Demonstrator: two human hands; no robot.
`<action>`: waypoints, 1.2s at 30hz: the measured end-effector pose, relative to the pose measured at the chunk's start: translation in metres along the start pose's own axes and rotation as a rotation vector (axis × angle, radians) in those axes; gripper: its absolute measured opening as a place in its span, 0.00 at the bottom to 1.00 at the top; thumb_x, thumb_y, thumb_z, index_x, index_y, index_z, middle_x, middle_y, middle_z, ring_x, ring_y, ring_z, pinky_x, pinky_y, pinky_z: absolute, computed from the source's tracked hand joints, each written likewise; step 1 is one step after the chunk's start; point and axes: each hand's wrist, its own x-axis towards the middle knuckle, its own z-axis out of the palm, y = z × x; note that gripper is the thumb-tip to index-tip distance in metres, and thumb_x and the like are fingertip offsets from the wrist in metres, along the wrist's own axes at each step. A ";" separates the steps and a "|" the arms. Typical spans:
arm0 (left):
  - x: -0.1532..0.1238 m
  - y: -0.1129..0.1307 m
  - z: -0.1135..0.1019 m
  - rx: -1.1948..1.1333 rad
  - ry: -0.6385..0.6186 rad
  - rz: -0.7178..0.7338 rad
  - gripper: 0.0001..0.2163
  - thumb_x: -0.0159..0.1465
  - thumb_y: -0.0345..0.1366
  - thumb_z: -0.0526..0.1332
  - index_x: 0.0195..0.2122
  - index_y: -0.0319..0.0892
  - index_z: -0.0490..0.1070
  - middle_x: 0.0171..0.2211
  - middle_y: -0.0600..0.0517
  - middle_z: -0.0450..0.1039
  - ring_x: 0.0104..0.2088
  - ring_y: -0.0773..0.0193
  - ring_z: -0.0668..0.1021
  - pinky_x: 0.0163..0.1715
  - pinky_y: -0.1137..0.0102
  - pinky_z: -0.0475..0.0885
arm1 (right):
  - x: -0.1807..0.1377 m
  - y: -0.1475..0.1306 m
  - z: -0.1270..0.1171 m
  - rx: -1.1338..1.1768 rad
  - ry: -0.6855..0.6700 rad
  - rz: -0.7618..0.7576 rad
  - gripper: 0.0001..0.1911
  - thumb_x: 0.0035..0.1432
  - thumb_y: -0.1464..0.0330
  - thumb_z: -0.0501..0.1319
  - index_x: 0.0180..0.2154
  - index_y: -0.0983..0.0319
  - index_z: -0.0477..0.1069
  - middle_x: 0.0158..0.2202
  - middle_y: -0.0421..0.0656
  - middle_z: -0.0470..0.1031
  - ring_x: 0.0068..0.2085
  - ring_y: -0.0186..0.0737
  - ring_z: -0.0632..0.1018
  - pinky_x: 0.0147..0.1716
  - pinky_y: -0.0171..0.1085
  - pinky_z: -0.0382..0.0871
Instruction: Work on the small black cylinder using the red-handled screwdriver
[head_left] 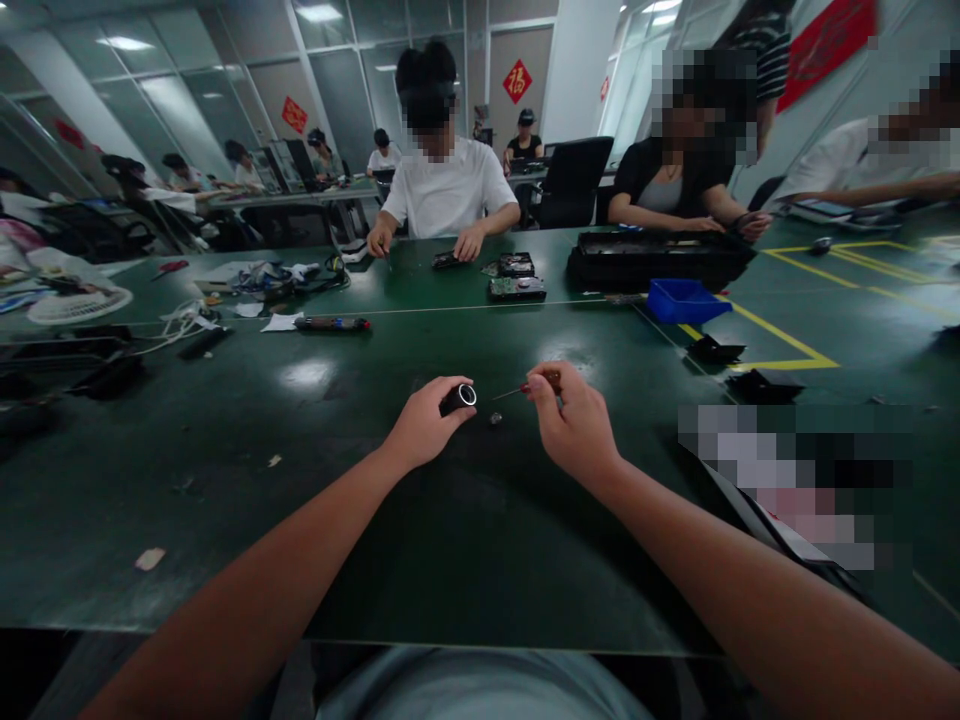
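My left hand (429, 422) is closed around a small black cylinder (454, 401) whose open end shows a bright ring and faces right. In my right hand (576, 425) is a screwdriver (551, 381) with a reddish-brown handle. Its thin shaft points left at the cylinder, and a gap separates the tip from it. A small shiny metal part (495, 419) lies on the green table (480, 560) between my hands, just below the screwdriver's tip.
Across the table a person in a white shirt (450, 190) handles a small dark object. Opened hard drives (517, 289), a long black housing (660, 262) and a blue bin (688, 301) stand ahead. An electric screwdriver (334, 324) and cables (180, 322) lie left; black pieces (763, 386) lie right.
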 end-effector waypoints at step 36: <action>0.034 0.024 0.025 0.492 -0.414 0.169 0.13 0.67 0.38 0.57 0.49 0.44 0.77 0.43 0.44 0.77 0.43 0.52 0.78 0.41 0.61 0.73 | 0.004 0.006 -0.002 0.005 -0.017 0.059 0.10 0.69 0.63 0.52 0.40 0.58 0.68 0.34 0.45 0.78 0.36 0.45 0.80 0.37 0.43 0.68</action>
